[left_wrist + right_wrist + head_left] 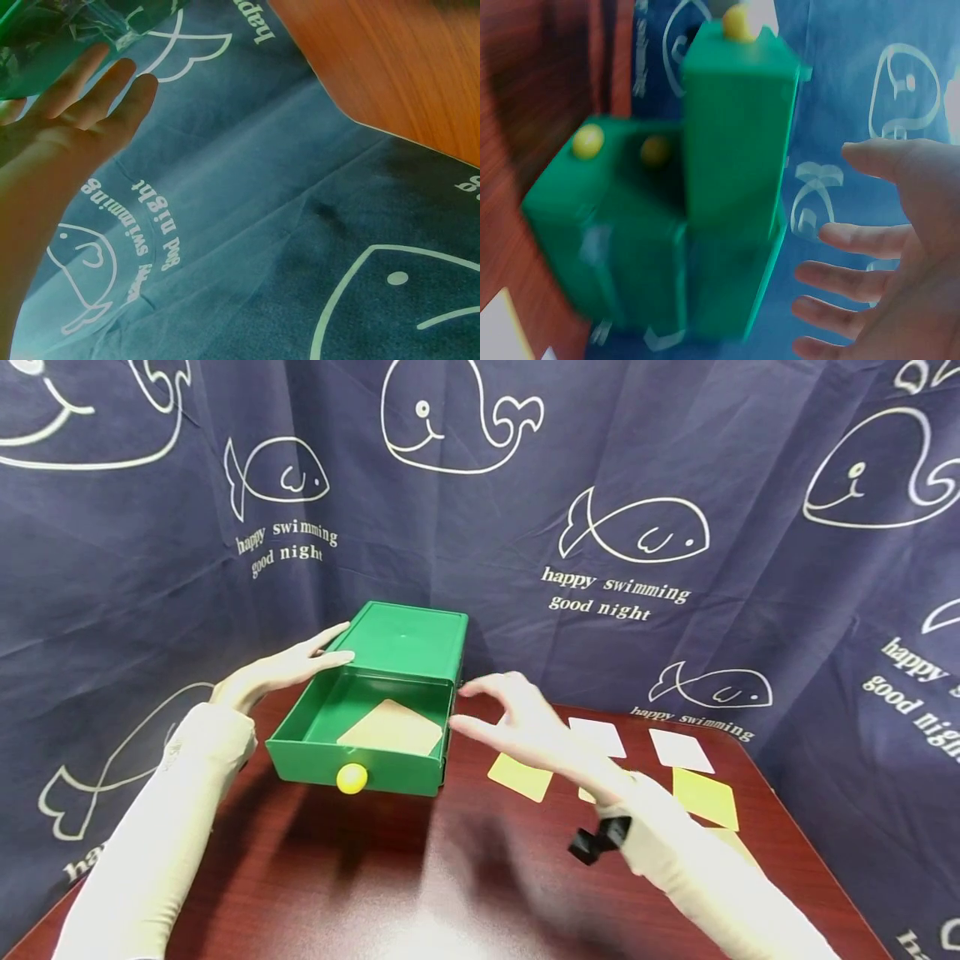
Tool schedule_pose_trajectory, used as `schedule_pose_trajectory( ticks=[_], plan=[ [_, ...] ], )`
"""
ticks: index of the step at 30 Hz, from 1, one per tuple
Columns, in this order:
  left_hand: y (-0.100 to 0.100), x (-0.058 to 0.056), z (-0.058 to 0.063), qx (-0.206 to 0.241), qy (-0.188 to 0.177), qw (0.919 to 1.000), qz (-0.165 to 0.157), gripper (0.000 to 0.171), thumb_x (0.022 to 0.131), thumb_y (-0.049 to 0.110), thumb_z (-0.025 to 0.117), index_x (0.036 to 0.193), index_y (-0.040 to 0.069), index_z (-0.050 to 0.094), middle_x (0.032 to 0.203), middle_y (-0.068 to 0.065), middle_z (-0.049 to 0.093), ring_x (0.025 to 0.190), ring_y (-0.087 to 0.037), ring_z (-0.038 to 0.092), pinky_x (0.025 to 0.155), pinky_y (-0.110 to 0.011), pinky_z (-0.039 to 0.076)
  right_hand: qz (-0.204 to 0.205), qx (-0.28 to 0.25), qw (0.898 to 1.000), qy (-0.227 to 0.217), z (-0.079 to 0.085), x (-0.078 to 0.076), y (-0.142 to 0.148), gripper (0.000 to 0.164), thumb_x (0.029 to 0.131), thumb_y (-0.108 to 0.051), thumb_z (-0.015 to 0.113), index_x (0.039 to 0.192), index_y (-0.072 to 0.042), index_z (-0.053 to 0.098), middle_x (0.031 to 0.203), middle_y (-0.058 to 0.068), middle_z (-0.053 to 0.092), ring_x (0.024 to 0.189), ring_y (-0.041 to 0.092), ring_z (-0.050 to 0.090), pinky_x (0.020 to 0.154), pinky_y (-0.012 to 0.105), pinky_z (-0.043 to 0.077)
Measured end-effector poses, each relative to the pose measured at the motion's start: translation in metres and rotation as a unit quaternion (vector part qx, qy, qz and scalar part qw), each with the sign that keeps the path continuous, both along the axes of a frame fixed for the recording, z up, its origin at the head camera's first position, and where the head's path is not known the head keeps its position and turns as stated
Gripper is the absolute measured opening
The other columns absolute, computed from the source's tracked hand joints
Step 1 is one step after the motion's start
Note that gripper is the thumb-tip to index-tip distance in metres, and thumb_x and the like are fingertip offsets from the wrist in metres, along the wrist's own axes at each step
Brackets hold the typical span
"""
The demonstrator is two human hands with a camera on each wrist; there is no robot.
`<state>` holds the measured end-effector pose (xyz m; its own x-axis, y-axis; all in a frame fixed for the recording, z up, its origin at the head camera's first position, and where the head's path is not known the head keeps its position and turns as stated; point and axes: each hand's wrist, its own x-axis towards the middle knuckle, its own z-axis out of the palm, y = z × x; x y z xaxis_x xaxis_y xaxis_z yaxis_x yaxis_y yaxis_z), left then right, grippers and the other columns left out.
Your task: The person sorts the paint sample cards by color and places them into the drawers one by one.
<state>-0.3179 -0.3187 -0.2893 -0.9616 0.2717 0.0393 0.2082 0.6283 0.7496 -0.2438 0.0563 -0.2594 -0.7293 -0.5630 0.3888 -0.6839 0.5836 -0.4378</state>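
A green drawer cabinet (pixel 405 639) stands at the left back of the table, its top drawer (pixel 303 760) pulled out. A pale peach card (pixel 393 728) lies in that drawer, and a round yellow knob (pixel 352 778) sits on its front. My left hand (pixel 281 670) rests along the cabinet's left upper edge with fingers extended; in the left wrist view the fingers (pixel 124 105) look straight. Beside the drawer's right side is my right hand (pixel 517 718), holding nothing. Spread fingers (pixel 847 283) and a gap from the cabinet (pixel 739 150) show in the right wrist view.
White cards (pixel 681 750) and yellow cards (pixel 705 797) lie on the brown table (pixel 525 893) at the right, partly behind my right forearm. Lower drawers with yellow knobs (pixel 589 141) show below the top one. A dark blue printed curtain (pixel 480 552) hangs around the table.
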Motion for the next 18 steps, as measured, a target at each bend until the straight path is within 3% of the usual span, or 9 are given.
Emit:
schedule_pose_trajectory(
  ticks=[5,9,13,18],
  plan=[
    [0.002,-0.001,0.001,0.002,-0.003,1.0,0.0,0.074,0.099,0.045,0.049,0.156,0.03,0.005,0.161,-0.012,0.011,0.141,-0.034,0.027,0.117,-0.054,0.025,-0.107,-0.001,0.994,-0.017,-0.026,-0.003,0.07,0.04,0.085,-0.047,0.069,0.118,-0.027,0.065,0.121,-0.005,0.063,0.115,0.018,0.052,0.094,0.043,0.044],
    [0.003,-0.001,0.002,0.004,-0.001,1.0,-0.002,0.074,0.099,0.044,0.048,0.156,0.03,0.005,0.161,-0.012,0.01,0.14,-0.034,0.027,0.116,-0.054,0.025,-0.146,-0.014,0.989,0.0,-0.052,-0.008,0.124,0.046,0.086,-0.039,0.071,0.122,-0.01,0.063,0.123,0.011,0.064,0.119,0.031,0.053,0.1,0.049,0.041],
    [0.001,0.0,0.001,0.004,-0.001,1.0,-0.001,0.073,0.099,0.044,0.048,0.156,0.03,0.004,0.161,-0.012,0.01,0.14,-0.034,0.026,0.116,-0.055,0.024,-0.187,-0.009,0.982,0.037,-0.074,-0.006,0.166,0.048,0.084,-0.031,0.074,0.118,0.001,0.061,0.123,0.021,0.06,0.119,0.037,0.05,0.098,0.052,0.041],
    [-0.002,0.002,-0.001,0.001,-0.001,1.0,0.001,0.074,0.099,0.043,0.047,0.157,0.029,0.003,0.161,-0.013,0.01,0.14,-0.033,0.027,0.116,-0.055,0.024,-0.258,0.033,0.964,0.048,-0.094,-0.001,0.205,0.058,0.082,-0.041,0.074,0.121,-0.002,0.058,0.125,0.022,0.057,0.11,0.045,0.048,0.082,0.06,0.043]
  ],
)
